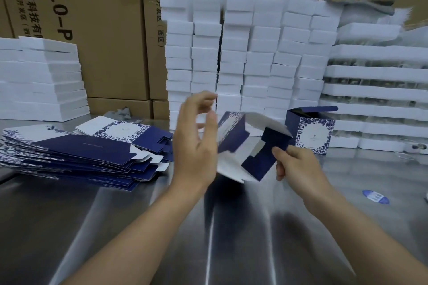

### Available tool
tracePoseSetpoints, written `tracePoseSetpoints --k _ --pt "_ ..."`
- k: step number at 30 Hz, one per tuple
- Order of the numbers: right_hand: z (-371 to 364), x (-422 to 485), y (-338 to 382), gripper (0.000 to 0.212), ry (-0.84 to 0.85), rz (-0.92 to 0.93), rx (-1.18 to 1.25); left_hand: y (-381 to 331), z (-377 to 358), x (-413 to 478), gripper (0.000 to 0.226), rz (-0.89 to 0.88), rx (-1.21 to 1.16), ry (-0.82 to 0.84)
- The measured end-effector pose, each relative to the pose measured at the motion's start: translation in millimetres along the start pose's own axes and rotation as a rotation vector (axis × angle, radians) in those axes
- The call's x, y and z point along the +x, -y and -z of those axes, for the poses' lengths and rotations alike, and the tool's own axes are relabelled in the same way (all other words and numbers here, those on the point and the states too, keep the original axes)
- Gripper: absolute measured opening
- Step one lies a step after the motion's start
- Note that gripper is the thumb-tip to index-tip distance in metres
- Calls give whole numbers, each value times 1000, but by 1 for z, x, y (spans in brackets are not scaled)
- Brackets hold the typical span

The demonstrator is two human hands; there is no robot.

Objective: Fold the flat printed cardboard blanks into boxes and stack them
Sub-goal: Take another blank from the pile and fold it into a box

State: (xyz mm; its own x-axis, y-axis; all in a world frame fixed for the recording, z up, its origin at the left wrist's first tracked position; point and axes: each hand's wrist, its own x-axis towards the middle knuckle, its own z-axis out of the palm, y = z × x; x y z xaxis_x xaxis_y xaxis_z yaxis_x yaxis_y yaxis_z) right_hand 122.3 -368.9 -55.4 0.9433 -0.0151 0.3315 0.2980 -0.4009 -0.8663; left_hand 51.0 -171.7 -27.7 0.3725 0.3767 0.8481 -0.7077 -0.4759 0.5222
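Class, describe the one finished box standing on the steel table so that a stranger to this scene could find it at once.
Start at the tall wall of white foam blocks behind the steel table. At its right foot stands a navy box with a blue floral frame on its front. Unlike the flat blanks at left, it stands upright, lid flap open.
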Motion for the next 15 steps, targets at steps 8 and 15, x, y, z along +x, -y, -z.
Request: tracePoseSetpoints --k 8,15 --pt "-14 -17 18 27 156 -298 674 8 -10 -18 33 897 -24 584" --pt "-37 -37 25 26 209 -302 751 -1 -27 -34 37 999 -248 380"
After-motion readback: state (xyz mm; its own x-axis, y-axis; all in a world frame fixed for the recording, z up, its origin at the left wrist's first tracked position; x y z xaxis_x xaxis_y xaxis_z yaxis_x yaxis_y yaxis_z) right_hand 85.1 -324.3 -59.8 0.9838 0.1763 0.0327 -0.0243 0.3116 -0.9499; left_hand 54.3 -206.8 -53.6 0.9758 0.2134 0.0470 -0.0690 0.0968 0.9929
